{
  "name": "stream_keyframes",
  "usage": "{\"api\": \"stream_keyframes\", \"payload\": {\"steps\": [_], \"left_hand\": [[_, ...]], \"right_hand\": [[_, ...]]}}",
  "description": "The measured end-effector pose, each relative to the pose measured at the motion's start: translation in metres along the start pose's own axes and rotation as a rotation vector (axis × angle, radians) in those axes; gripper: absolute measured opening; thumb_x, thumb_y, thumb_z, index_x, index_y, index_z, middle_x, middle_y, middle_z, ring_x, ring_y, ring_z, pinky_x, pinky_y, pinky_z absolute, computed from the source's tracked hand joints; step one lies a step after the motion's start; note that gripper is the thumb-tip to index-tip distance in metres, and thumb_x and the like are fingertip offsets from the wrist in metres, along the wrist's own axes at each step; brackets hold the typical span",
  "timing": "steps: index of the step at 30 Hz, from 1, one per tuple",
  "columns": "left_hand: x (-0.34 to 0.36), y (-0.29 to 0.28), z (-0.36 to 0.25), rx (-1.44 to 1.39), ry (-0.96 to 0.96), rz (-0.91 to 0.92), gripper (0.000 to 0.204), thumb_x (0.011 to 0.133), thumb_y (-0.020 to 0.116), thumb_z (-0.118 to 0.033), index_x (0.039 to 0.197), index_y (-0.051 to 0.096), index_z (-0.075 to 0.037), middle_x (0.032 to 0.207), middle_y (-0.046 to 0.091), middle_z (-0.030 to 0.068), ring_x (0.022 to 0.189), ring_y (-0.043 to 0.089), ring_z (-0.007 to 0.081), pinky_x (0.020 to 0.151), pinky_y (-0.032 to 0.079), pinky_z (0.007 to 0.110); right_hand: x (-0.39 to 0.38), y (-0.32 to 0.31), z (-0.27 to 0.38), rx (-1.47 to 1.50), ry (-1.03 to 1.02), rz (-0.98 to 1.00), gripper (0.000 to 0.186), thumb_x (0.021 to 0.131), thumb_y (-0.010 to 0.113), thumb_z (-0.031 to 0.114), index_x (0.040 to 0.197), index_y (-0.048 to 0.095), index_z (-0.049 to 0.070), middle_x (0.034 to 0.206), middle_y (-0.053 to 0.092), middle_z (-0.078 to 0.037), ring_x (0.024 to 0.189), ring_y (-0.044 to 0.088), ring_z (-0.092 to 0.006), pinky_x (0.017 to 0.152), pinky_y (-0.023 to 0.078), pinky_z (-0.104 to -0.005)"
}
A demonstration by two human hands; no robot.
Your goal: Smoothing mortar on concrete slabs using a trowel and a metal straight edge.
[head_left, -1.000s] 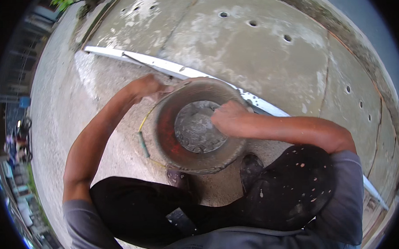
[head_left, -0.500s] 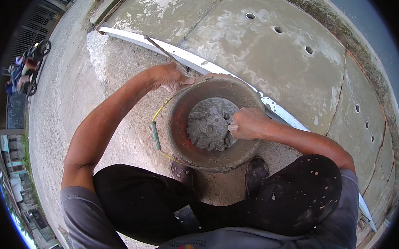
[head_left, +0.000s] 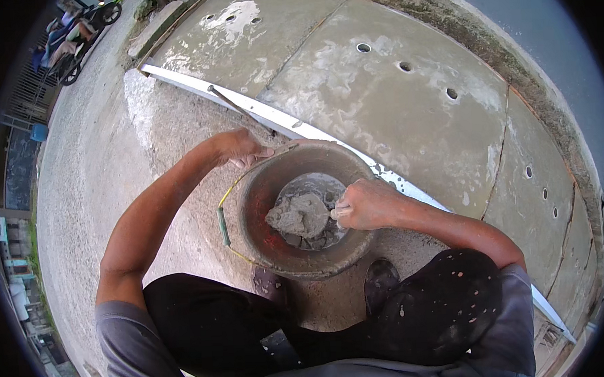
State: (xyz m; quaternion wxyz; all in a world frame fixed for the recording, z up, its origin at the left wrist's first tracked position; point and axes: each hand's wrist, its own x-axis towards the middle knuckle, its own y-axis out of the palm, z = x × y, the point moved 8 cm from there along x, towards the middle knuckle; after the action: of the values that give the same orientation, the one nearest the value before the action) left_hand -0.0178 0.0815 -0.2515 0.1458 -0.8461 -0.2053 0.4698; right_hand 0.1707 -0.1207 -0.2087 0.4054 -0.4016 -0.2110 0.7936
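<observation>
Between my feet stands a mortar-caked bucket [head_left: 257, 248] with a yellow wire handle and a green grip hanging at its left side. Wet grey cement mortar [head_left: 310, 183] lies inside. My left hand [head_left: 243, 148] is closed on the bucket's far left rim. Over the bucket's right part, my right hand [head_left: 360, 205] is closed in a fist round the handle of a trowel, which the fingers mostly hide. A pointed heap of mortar covers the trowel blade [head_left: 295, 217], which points left above the rest of the mix.
Beyond the bucket a white edging strip [head_left: 272, 116] borders a wet concrete slab [head_left: 393, 124] with several round holes. A metal rod [head_left: 229, 101] lies against the strip. My boots [head_left: 382, 285] flank the bucket. Riders on a motorcycle [head_left: 74, 53] are on the road at far left.
The trowel has come up out of the mix with a heap of mortar on it. My left hand stays on the rim. The motorcycle appears higher, and the whole view has shifted slightly.
</observation>
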Motion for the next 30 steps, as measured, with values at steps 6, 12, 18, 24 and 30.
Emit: {"api": "stream_keyframes", "payload": {"steps": [6,12,18,24,30], "left_hand": [[0.011,0.001,0.005,-0.091,-0.013,0.037,0.044,0.083,0.080,-0.044,0.079,0.070,-0.001,0.073,0.064,0.0080,0.070,0.061,0.0205,0.065,0.050,0.035],[0.010,0.002,0.010,-0.244,-0.028,0.103,0.039,0.080,0.083,-0.041,0.076,0.068,-0.006,0.070,0.060,0.0034,0.067,0.059,0.0158,0.063,0.050,0.032],[0.014,0.002,0.017,-0.221,-0.017,0.108,0.040,0.079,0.084,-0.041,0.084,0.072,-0.002,0.075,0.065,0.0059,0.069,0.062,0.0173,0.064,0.052,0.031],[0.016,0.005,0.007,-0.227,0.012,0.111,0.043,0.078,0.084,-0.041,0.089,0.074,0.000,0.079,0.069,0.0092,0.074,0.065,0.0183,0.067,0.053,0.032],[0.019,0.004,0.009,-0.204,0.009,0.129,0.045,0.079,0.083,-0.043,0.089,0.074,0.000,0.078,0.068,0.0089,0.074,0.064,0.0190,0.067,0.051,0.034]], "right_hand": [[-0.009,-0.027,-0.013,0.087,-0.055,-0.025,0.023,0.078,0.066,0.026,0.091,0.074,0.009,0.083,0.069,-0.021,0.073,0.065,-0.0361,0.071,0.051,-0.0433],[-0.020,-0.099,-0.012,0.232,0.000,-0.039,0.032,0.082,0.070,0.025,0.106,0.076,0.004,0.083,0.074,-0.008,0.061,0.063,-0.0162,0.059,0.052,-0.0320],[0.013,-0.169,-0.047,0.293,0.169,-0.222,0.032,0.080,0.072,0.027,0.102,0.077,0.005,0.079,0.072,-0.006,0.053,0.057,-0.0101,0.046,0.046,-0.0262],[0.077,-0.207,-0.058,-0.307,0.263,-0.550,0.025,0.082,0.062,0.022,0.088,0.076,0.001,0.080,0.072,-0.017,0.067,0.069,-0.0247,0.059,0.055,-0.0370],[0.072,-0.202,-0.023,-0.797,0.177,-0.695,0.025,0.083,0.056,0.012,0.094,0.072,-0.003,0.092,0.071,-0.024,0.090,0.071,-0.0364,0.078,0.056,-0.0456]]}}
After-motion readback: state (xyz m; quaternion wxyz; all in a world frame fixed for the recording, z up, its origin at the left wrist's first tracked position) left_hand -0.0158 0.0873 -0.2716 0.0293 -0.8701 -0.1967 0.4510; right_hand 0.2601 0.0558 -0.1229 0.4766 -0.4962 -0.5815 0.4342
